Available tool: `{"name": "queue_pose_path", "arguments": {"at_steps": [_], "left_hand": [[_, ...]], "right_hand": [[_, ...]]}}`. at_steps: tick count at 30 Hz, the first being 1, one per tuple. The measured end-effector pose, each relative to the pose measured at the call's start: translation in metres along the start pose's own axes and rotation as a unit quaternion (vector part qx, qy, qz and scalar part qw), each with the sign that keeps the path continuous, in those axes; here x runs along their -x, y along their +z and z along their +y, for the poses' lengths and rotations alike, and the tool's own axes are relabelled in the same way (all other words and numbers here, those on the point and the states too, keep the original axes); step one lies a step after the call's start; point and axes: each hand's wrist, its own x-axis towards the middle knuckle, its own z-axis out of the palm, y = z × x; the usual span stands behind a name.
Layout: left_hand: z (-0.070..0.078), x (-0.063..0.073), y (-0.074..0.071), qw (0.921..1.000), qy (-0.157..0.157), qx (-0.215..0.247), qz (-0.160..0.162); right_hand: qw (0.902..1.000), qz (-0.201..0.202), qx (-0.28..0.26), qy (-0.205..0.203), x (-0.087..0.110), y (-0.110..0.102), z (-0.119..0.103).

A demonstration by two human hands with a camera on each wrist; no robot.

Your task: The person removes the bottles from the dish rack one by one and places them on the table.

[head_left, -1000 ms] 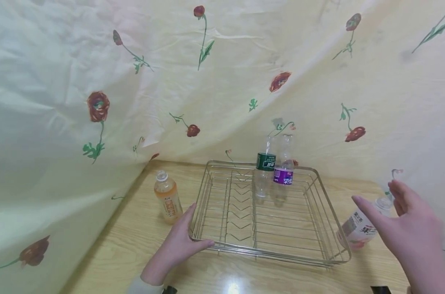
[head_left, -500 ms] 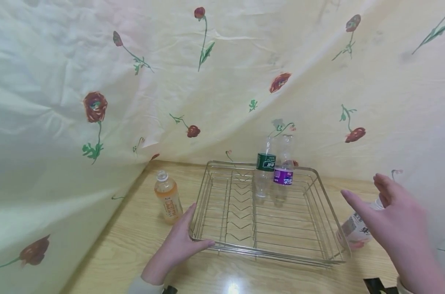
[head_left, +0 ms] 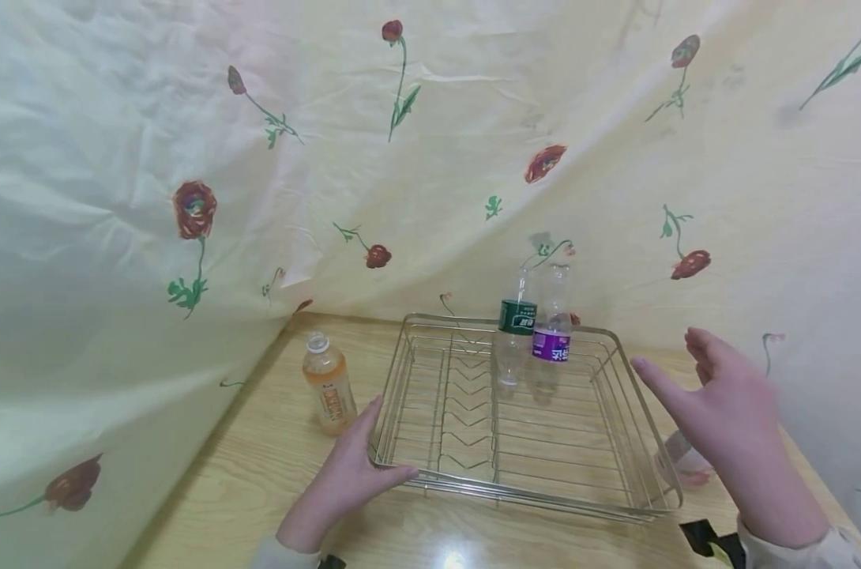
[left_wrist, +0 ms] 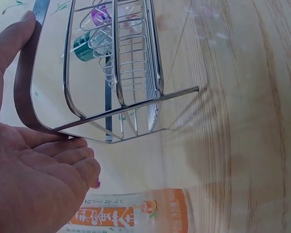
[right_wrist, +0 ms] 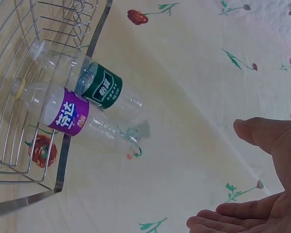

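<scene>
My left hand grips the near left corner of a metal wire dish rack, thumb along the front and fingers at the side. In the left wrist view, the thumb and fingertips meet the corner rim. My right hand is spread, thumb apart from the fingers, over the rack's right side and holds nothing. Two clear plastic bottles lean cap-down over the rack's back rim: one with a green label, one with a purple label. An orange-labelled bottle stands left of the rack. Another bottle is partly hidden behind my right hand.
A light wooden table bears everything. A flower-printed cloth hangs behind and along the left, close to the leaning bottles. Black straps show near the wrists.
My right hand has moved left, from beside the right-hand bottle to near the rack's right rim, covering more of that bottle. My left hand and the rack stay put.
</scene>
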Motion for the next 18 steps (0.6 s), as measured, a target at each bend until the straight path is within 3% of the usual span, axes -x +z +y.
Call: {"name": "queue_pose_path", "arguments": {"at_steps": [9, 18], "left_hand": [[-0.004, 0.001, 0.005, 1.0, -0.004, 0.005, 0.001], [-0.005, 0.0, 0.004, 1.0, 0.003, 0.001, 0.005]], "right_hand": [[0.9993, -0.034, -0.015, -0.001, -0.014, 0.019, -0.002], [0.9978, -0.066, 0.007, 0.0, -0.028, 0.039, -0.011]]}}
